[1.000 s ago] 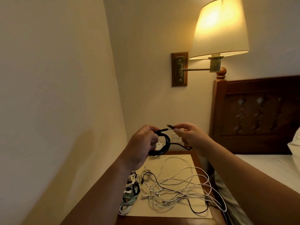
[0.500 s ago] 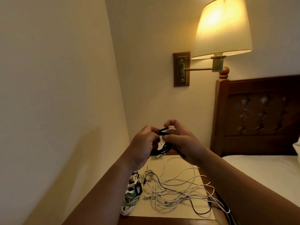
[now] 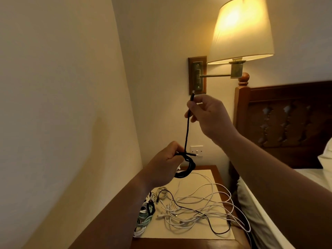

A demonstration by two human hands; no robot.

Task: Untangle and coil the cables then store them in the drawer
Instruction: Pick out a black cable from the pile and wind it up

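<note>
A black cable [image 3: 186, 135] is held between both hands above the nightstand [image 3: 179, 244]. My left hand [image 3: 167, 162] grips its coiled part [image 3: 186, 170], with one plug end sticking out to the right. My right hand [image 3: 206, 115] is raised higher and pinches the other plug end, so a straight stretch of cable runs up from the coil. On the nightstand top lies a tangle of white cables [image 3: 197, 211] with a thin black cable [image 3: 213, 229] running through it. Several coiled cables [image 3: 145, 216], white, green and black, lie along the left side.
A lit wall lamp [image 3: 240, 31] on a brass arm hangs above my right hand. The wall runs close on the left. A wooden headboard [image 3: 287, 123] and the bed [image 3: 316, 178] stand to the right. A white wall switch [image 3: 196, 150] sits behind the coil. No drawer is in view.
My right hand has risen from next to my left hand, pulling the free end of the black cable up and taut. My left hand still holds the coil.
</note>
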